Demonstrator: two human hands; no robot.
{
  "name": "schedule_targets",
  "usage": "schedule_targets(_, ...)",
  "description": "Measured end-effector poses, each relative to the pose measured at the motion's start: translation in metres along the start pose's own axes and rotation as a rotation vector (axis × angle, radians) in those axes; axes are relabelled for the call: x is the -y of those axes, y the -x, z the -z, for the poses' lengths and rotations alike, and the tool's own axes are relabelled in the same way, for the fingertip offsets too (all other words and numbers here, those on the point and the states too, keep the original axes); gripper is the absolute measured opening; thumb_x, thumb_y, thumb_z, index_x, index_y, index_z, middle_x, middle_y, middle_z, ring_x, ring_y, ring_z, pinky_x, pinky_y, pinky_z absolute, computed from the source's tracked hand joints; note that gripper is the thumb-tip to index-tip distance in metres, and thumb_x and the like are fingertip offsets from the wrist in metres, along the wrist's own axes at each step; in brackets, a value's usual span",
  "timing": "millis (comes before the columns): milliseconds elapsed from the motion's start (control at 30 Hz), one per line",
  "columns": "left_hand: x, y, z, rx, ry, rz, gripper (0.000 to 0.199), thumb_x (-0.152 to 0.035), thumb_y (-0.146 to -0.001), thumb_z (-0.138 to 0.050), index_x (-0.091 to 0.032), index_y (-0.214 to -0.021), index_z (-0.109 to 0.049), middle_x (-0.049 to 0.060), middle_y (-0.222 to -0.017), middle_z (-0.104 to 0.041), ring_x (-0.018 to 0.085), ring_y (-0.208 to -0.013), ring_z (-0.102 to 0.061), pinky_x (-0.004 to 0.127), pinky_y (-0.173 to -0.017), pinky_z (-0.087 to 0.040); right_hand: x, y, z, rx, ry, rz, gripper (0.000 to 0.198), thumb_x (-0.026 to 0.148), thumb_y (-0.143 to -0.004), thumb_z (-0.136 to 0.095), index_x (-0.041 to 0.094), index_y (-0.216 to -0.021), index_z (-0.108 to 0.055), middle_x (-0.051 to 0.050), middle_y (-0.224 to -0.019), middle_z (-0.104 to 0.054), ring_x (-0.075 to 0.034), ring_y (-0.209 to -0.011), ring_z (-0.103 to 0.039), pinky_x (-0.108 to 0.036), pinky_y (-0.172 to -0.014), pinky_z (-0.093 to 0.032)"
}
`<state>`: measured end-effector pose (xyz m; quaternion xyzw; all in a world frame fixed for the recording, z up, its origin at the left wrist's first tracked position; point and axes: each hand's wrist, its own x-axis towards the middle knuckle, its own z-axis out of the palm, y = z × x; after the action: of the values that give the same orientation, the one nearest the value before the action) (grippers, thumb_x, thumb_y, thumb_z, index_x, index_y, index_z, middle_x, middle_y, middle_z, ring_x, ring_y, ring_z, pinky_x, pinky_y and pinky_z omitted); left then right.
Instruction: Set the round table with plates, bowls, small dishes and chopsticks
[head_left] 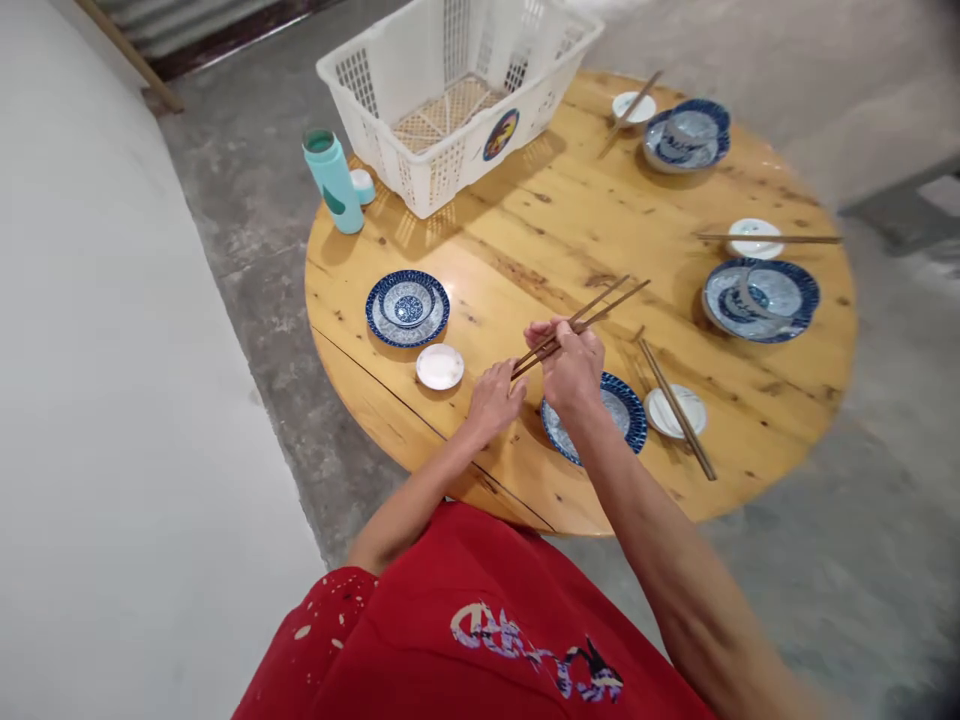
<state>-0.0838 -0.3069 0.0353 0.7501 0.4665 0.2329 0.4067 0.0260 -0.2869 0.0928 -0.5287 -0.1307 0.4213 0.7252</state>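
Note:
A pair of wooden chopsticks [611,300] slants over the table between my two hands. My right hand [571,365] is closed around their middle. The lower ends meet the fingers of my left hand [496,400], which are curled together there. Beneath my right wrist lies a blue-and-white plate [636,420], partly hidden by the arm. To the left of my hands are a small white saucer [440,367] and another blue-rimmed plate [381,330] with a small bowl [407,302] on it. On the right, a second pair of chopsticks [679,410] rests across a white saucer [699,408].
A white plastic basket [442,170] stands at the back of the round wooden table [510,230]. Left of it are a turquoise bottle [335,185] and its cap [363,186]. Two more settings with plates [806,290], bowls, saucers and chopsticks line the right side.

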Motion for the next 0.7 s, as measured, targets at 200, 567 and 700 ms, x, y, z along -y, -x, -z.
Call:
schedule_targets(200, 0.012, 0.064, 0.025, 0.181, 0.292, 0.194, 0.028, -0.039, -0.101, -0.048, -0.018, -0.097, -0.067, 0.003, -0.081, -0.069, 0.016, -0.074, -0.063, 0.028, -0.076, -0.051, -0.007, 0.011, 0.013, -0.046, -0.184, -0.298, 0.022, 0.014, -0.099, -0.052, 0.018, -0.080, -0.060, -0.001, -0.071, -0.066, -0.010, -0.062, -0.064, -0.024, -0.069, -0.060)
schedule_targets(567, 0.053, 0.116, 0.074, -0.078, 0.822, 0.583, 0.046, -0.059, -0.084, -0.070, -0.014, -0.089, -0.070, -0.004, -0.062, -0.055, 0.005, -0.047, -0.037, 0.021, -0.049, -0.028, -0.078, 0.038, -0.021, 0.016, -0.055, -0.600, 0.026, 0.012, -0.099, -0.048, 0.017, -0.076, -0.060, -0.004, -0.070, -0.068, -0.013, -0.062, -0.066, -0.022, -0.063, -0.060)
schedule_targets(700, 0.063, 0.108, 0.097, -0.117, 0.779, 0.575, 0.038, -0.052, -0.083, -0.073, -0.014, -0.084, -0.071, -0.003, -0.063, -0.057, 0.005, -0.048, -0.038, 0.020, -0.049, -0.028, -0.077, 0.020, -0.030, -0.012, -0.034, -0.556, 0.024, 0.011, -0.099, -0.048, 0.017, -0.078, -0.060, -0.003, -0.069, -0.068, -0.012, -0.061, -0.067, -0.021, -0.063, -0.059)
